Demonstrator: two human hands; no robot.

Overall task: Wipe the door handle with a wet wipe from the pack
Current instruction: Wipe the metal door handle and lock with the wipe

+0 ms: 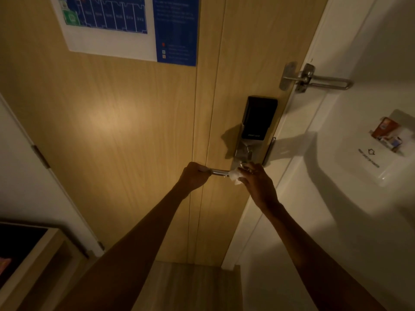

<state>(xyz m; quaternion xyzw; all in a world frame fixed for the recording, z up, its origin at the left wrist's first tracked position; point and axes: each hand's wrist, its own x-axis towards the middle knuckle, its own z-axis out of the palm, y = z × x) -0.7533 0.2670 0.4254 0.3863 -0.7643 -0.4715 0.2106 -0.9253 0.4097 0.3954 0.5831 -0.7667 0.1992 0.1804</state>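
A silver lever door handle (pixel 219 171) juts left from the lock plate on a wooden door (pixel 125 122). My left hand (pixel 194 176) is closed around the handle's free left end. My right hand (pixel 258 185) holds a crumpled white wet wipe (pixel 235 175) pressed against the handle near its pivot at the lock plate. Only the middle stretch of the handle shows between my hands. The pack of wipes is not in view.
A black smart lock panel (pixel 258 118) sits just above the handle. Higher up is a metal swing-bar guard (pixel 314 80). A white key-card holder with a card (pixel 386 131) hangs on the right wall. An evacuation plan (pixel 125 25) is posted on the door. A cabinet (pixel 33 254) stands lower left.
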